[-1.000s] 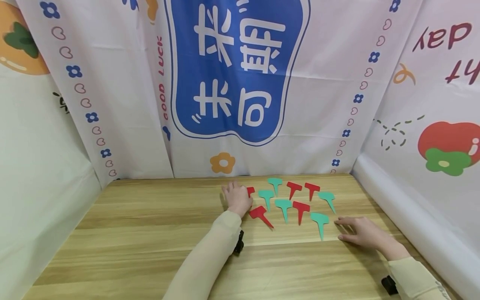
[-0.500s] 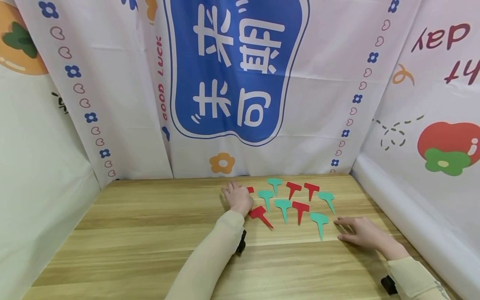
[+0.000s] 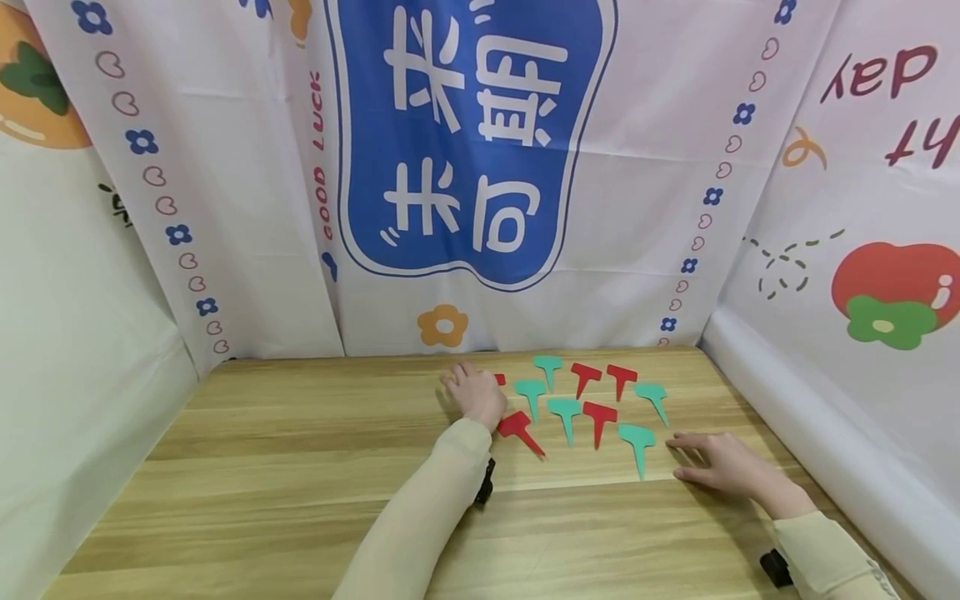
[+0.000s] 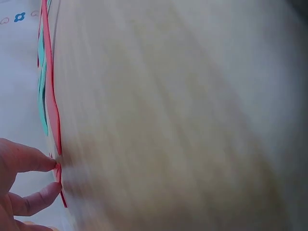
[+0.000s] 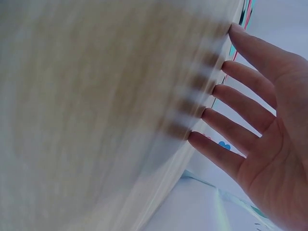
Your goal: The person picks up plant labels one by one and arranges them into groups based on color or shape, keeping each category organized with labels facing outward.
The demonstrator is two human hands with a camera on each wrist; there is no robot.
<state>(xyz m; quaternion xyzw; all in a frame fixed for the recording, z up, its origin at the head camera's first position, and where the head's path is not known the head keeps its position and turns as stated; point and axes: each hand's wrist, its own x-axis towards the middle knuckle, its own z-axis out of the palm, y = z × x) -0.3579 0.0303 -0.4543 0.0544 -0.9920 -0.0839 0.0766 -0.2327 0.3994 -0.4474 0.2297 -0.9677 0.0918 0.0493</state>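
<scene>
At the table's far side, my left hand reaches down to a red T-shaped plant label, mostly hidden behind it in the head view. In the left wrist view, thumb and finger pinch at this red label, low against the tabletop. Another red plant label lies just right of that hand, its stem slanting away. My right hand rests with extended, spread fingertips on the wood, holding nothing. Nearest to it is a green plant label, a short way left of its fingers.
More red labels and green labels lie flat in loose rows between the hands, stems mostly toward me. The wooden table ends at a printed cloth backdrop. A white cloth roll borders the right side.
My left hand has shifted very slightly, and less of the red label beside it shows. The right hand and the other labels stay as they were.
</scene>
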